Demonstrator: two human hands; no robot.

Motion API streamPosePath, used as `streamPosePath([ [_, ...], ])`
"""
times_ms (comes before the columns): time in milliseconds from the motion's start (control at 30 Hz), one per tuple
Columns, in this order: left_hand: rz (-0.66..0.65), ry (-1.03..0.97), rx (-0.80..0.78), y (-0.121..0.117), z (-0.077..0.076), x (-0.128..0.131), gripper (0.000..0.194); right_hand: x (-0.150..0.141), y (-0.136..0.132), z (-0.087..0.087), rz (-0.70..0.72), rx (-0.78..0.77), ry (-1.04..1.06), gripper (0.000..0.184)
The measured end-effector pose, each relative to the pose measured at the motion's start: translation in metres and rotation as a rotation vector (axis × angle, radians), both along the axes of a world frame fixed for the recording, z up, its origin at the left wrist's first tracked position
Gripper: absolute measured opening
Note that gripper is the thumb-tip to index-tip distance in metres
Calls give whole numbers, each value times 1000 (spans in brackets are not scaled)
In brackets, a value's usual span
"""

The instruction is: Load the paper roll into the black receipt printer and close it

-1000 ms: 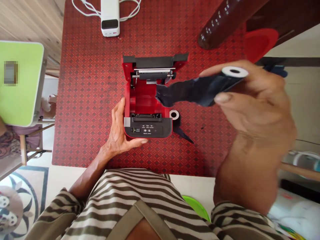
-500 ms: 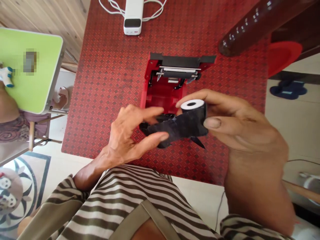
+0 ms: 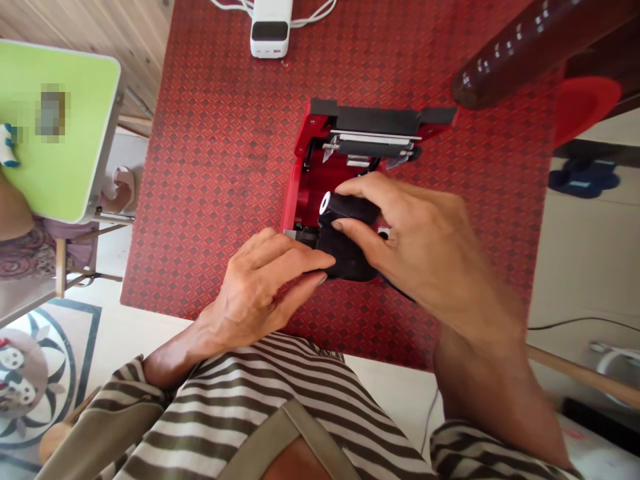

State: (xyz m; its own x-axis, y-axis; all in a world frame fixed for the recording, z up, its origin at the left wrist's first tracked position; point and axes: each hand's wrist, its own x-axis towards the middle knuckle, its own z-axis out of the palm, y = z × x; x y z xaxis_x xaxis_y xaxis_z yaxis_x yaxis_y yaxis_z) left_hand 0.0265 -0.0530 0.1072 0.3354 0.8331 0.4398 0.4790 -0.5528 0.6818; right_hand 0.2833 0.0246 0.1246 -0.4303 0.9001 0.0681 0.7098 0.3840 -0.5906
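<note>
Red patterned mat under everything, yes? What's sitting on it?

A red receipt printer, opened up, with a black flap at its far end and a metal roller bar just inside.

Where's the black roll?

Over the near part of the printer's open red compartment, its white core facing left. The hands cover too much to tell whether it touches the compartment floor.

And the grip?

The right hand is closed on the roll from the right, with digits reaching across its top. The left hand comes in from the near side, fingers stretched together, tips against the roll. I can't tell whether that counts as a grip.

Anything in the way?

Both hands hide the printer's near end. Only a small dark mechanism shows beside the left fingers, and a scrap of white beneath the right hand is too small to name.

What's around them?

A white power bank and white cable lie at the far edge. A dark wooden post crosses the far right corner, above a red plastic seat and navy slippers. A lime-green tabletop stands off left.
</note>
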Motion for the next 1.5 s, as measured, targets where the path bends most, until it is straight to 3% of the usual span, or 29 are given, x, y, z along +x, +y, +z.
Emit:
streamPosePath([
  [300,56,97,-45,13,-5,1,24,-36,-4,-26,-117,214,-201,22],
  [533,101,196,-45,30,-10,0,20,-47,17,-32,-68,166,-298,32],
  [833,57,215,-77,39,-12,-4,16,-40,25,-33,28,123,-355,26],
  [1000,71,224,-96,39,-14,-4,16,-47,26,-35,-19,120,-358,26],
  [1200,84,223,-99,38,-16,-3,17,-25,5,-14,26,108,-144,41],
  [1300,92,180,-74,38,-17,-3,19,-5,-14,-3,88,148,8,34],
  [1500,107,162,-87,37,-15,1,22,5,-40,-10,40,249,33,24],
])
